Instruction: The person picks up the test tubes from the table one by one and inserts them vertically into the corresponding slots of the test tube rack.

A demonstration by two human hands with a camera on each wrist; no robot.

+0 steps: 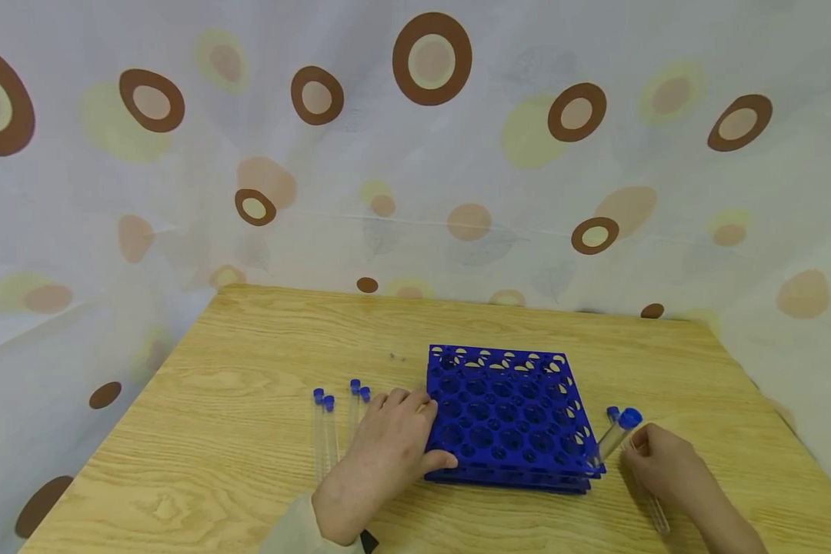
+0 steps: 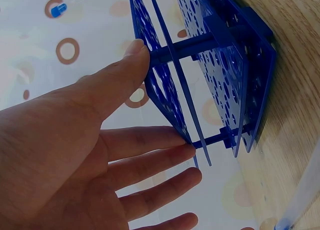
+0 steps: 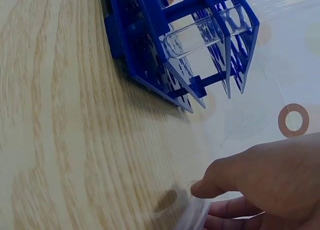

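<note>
A blue test tube rack (image 1: 505, 419) with rows of round holes stands on the table. My left hand (image 1: 391, 438) grips its left side, the thumb on the near top corner and the fingers along the side edge. One blue-capped test tube (image 1: 612, 442) leans in the rack's near right corner hole; its clear lower end shows between the rack's layers in the right wrist view. Right of the rack, my right hand (image 1: 665, 462) pinches another clear test tube (image 1: 656, 512) with a blue cap, slanted close over the tabletop. The fingers partly hide this tube.
Several blue-capped tubes (image 1: 328, 438) lie on the wooden table (image 1: 249, 346) left of the rack, partly behind my left hand and forearm. Two tiny specks lie beyond the rack's far left corner. A patterned sheet (image 1: 388, 169) hangs around the table's back and sides.
</note>
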